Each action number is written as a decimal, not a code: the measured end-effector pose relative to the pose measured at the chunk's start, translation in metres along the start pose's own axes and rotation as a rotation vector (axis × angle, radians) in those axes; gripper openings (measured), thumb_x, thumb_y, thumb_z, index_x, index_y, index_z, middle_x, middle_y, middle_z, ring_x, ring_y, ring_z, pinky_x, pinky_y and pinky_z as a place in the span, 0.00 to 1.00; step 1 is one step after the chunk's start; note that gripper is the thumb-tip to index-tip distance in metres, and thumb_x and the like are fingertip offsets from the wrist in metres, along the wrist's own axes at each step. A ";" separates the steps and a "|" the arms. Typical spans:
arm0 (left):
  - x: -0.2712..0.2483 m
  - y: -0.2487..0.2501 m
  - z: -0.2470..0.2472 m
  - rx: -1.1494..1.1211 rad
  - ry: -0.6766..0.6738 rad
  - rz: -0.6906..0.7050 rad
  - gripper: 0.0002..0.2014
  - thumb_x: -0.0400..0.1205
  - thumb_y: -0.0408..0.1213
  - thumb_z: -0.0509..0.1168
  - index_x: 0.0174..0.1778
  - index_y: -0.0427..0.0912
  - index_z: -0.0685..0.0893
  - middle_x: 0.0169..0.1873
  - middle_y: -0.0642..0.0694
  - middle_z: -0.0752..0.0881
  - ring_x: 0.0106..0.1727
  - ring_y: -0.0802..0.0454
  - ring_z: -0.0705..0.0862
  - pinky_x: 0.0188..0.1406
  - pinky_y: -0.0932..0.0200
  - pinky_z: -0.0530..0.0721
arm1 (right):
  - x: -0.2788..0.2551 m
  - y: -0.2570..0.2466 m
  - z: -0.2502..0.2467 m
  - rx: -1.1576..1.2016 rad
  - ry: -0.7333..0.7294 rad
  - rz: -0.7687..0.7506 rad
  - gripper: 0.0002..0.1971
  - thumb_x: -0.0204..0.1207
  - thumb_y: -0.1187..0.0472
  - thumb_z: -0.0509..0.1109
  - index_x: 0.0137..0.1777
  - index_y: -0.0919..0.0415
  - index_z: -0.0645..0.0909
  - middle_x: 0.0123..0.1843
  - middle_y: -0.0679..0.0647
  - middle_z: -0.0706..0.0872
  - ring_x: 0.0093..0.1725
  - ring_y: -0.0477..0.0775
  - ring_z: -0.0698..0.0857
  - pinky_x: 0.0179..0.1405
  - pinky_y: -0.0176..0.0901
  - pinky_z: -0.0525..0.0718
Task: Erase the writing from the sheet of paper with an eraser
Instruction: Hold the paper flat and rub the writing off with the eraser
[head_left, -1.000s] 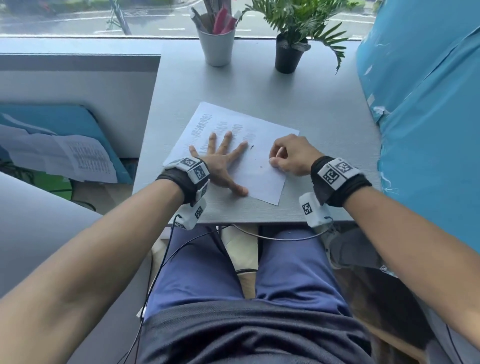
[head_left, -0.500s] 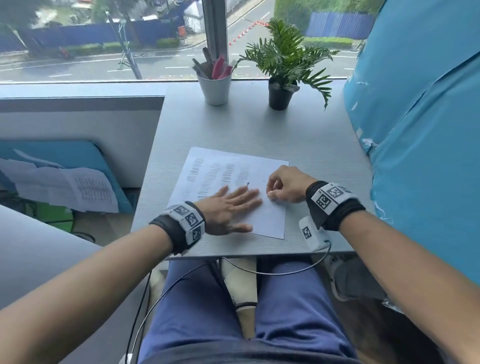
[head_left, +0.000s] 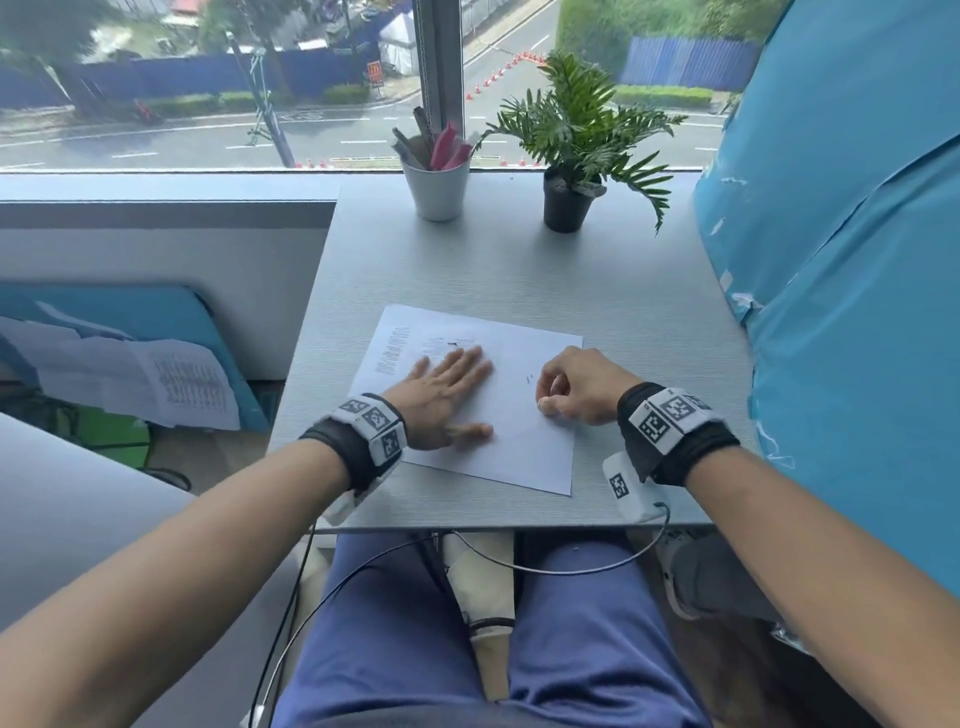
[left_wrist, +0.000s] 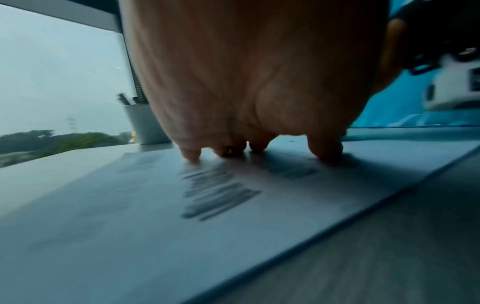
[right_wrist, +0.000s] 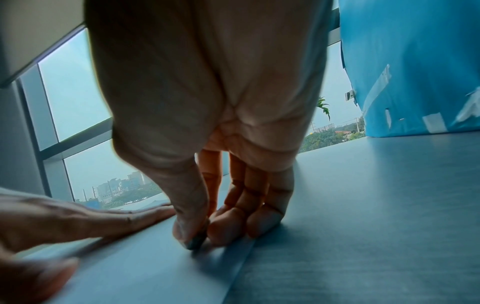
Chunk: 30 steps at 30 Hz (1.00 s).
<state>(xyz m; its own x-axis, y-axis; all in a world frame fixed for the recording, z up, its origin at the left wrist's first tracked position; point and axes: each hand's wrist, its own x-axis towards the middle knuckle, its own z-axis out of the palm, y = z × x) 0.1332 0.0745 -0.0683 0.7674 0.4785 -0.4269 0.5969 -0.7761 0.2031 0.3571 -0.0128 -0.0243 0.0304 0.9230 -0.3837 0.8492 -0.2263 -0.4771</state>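
A white sheet of paper lies slightly askew on the grey table, near its front edge. Printed lines run along the sheet's left part, and small dark marks sit near its middle. My left hand lies flat on the sheet with straight fingers held together; its fingertips press the paper. My right hand is curled on the sheet's right part. Its thumb and fingers pinch a small dark eraser, whose tip touches the paper. Most of the eraser is hidden.
A white cup of pens and a potted plant stand at the table's far edge by the window. A blue covered bulk borders the table on the right. Loose papers lie below on the left.
The head view has tilted upward. My left hand's splayed fingers have closed together, still on the sheet. My right hand has shifted a little toward the sheet's near right part.
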 end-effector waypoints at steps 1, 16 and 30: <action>-0.001 -0.007 -0.002 -0.027 0.009 -0.053 0.50 0.79 0.75 0.48 0.87 0.50 0.34 0.85 0.49 0.30 0.86 0.51 0.32 0.86 0.36 0.41 | 0.000 0.000 0.000 0.007 -0.002 0.004 0.03 0.73 0.60 0.75 0.45 0.55 0.88 0.42 0.49 0.88 0.44 0.47 0.85 0.43 0.35 0.78; -0.013 -0.004 -0.012 -0.184 0.074 -0.016 0.60 0.71 0.66 0.74 0.89 0.49 0.44 0.88 0.47 0.38 0.88 0.49 0.37 0.85 0.35 0.41 | 0.001 -0.014 -0.001 -0.156 -0.003 -0.040 0.04 0.74 0.65 0.73 0.45 0.61 0.88 0.41 0.49 0.81 0.45 0.49 0.80 0.44 0.37 0.77; 0.005 -0.001 -0.017 -0.145 -0.128 -0.203 0.81 0.46 0.74 0.81 0.83 0.65 0.28 0.82 0.58 0.23 0.81 0.48 0.20 0.73 0.16 0.32 | 0.051 -0.042 0.004 -0.078 0.168 -0.123 0.05 0.72 0.60 0.75 0.43 0.61 0.91 0.41 0.55 0.91 0.40 0.50 0.85 0.43 0.38 0.82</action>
<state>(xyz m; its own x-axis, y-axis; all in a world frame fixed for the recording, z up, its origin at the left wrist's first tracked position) 0.1409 0.0843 -0.0561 0.5983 0.5552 -0.5778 0.7697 -0.5985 0.2219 0.3204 0.0423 -0.0271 0.0059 0.9824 -0.1865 0.8899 -0.0902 -0.4471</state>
